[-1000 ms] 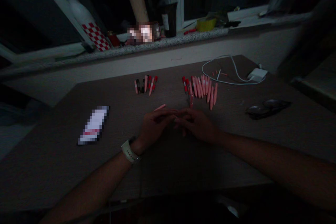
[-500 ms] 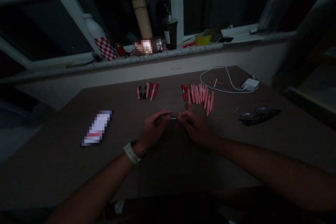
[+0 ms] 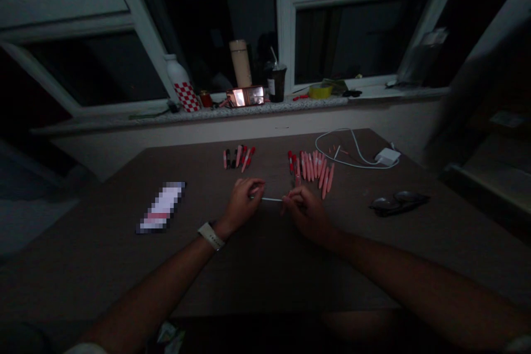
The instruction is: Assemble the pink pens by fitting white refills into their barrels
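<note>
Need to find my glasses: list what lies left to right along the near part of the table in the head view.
blurred white rectangular card → left hand → thin white stick → right hand → dark folded eyeglasses

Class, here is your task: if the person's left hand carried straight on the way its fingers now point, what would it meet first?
Probably the red pen at the left end of the right-hand group of pens, ahead of the left hand, though depth is hard to judge from this view.

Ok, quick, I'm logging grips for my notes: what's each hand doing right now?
Left hand: closed, pinching one end of a thin pale rod.
Right hand: closed, apparently holding the rod's other end.
</note>
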Demonstrator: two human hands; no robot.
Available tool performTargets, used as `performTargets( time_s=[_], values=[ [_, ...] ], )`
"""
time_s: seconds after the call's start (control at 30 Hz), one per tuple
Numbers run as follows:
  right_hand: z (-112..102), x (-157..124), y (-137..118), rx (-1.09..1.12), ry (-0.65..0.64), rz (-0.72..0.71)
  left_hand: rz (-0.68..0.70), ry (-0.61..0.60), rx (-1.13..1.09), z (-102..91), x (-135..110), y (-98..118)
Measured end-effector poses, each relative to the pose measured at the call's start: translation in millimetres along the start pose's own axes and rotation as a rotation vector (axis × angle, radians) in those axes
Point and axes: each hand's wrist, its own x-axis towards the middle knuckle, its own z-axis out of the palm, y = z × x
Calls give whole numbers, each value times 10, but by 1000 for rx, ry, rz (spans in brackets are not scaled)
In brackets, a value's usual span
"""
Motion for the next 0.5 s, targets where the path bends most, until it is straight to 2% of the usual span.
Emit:
performTargets(
  time_s=[0.13, 0.27, 0.37, 0.5],
  values=[
    [-9, -7, 8, -26, 59, -33, 114, -116, 42, 125, 128, 186],
    [-24, 46, 50, -31, 288, -28, 156, -185, -8, 335, 306, 315],
    [-37, 96, 99, -13, 428, -15, 158, -208, -95, 504, 415, 350],
    [-53, 144, 155, -9, 482, 22, 115, -199, -179, 629, 488, 367]
  ],
)
